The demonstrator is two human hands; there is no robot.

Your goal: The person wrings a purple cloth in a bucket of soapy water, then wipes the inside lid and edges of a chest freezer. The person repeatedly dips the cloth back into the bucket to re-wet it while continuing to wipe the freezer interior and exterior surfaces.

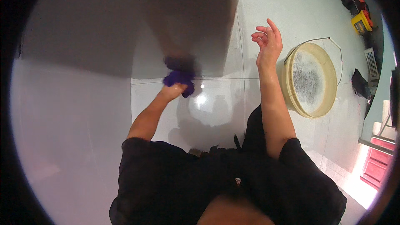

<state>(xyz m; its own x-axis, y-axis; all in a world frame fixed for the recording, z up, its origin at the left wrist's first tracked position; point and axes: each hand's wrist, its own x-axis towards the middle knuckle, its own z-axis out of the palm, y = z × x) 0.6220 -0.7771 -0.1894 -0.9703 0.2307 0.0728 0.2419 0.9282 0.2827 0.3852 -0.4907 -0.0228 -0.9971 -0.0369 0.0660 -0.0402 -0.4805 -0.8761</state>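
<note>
My left hand (175, 90) is closed over a bunched purple cloth (178, 77). The cloth is at the foot of a glossy grey wall face (187, 12), where it meets the white tiled floor (215, 112); the shiny surface mirrors the cloth and forearm. Whether the cloth presses on the wall, the floor or both, I cannot tell. My right hand (269, 45) is raised with bare, slightly curled fingers, and it looks wet. Beside the right forearm stands a cream plastic bucket (289, 95) holding foamy water (307, 75) with a dark grey patch.
The bucket's wire handle (307, 40) leans over its far side. A pale glossy wall (62, 125) rises on the left. Along the right lie a yellow container (359, 23), a black bag-like item (360, 84) and a white perforated item (371, 63). A red door (377, 162) shows at lower right.
</note>
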